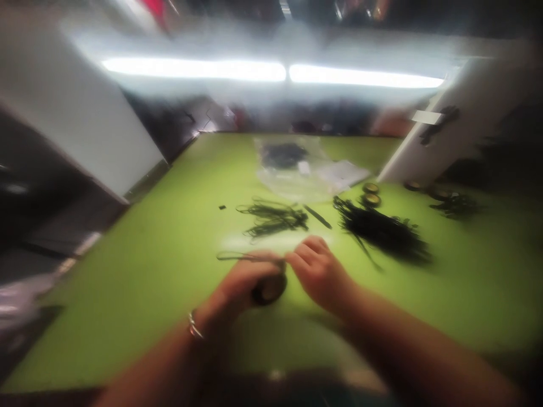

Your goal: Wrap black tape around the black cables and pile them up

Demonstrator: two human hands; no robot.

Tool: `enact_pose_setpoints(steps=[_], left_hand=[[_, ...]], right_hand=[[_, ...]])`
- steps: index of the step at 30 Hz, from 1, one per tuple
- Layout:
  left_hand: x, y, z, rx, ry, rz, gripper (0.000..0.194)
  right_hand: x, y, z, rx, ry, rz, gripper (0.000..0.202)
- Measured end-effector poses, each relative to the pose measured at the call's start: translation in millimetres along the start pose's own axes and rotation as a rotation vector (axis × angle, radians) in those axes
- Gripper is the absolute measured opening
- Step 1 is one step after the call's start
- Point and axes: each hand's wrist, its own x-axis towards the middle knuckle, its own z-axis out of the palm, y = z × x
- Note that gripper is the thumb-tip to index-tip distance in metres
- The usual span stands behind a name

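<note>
My left hand (250, 278) is closed round a roll of dark tape (271, 289). Along its thumb side lies a thin dark looped cable (229, 256), its loop sticking out to the left over the green table. Close by, touching or nearly touching the left fingertips, my right hand (316, 267) is closed with its fingers in a pinch. Whatever sits between those fingers is too small and blurred to make out. Just beyond both hands lies a spread of looped thin black cables (275, 217).
Right of the loops lie a dark pen-like tool (317, 216) and a thick bundle of black cables (384, 232). Tape rolls (371, 199) sit behind it. At the back rest a clear plastic bag (288, 169) and white paper (344, 174). White panels (449, 118) flank the green table (169, 249).
</note>
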Motion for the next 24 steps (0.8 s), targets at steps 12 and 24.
enact_pose_setpoints(steps=[12,24], left_hand=[[-3,5,10.6,0.077,0.081,0.012,0.033],[-1,1,8.7,0.707,0.226,0.478,0.025]], right_hand=[[-3,9,5,0.024,0.088,-0.067,0.015],[-4,6,7,0.344,-0.057,0.185,0.022]])
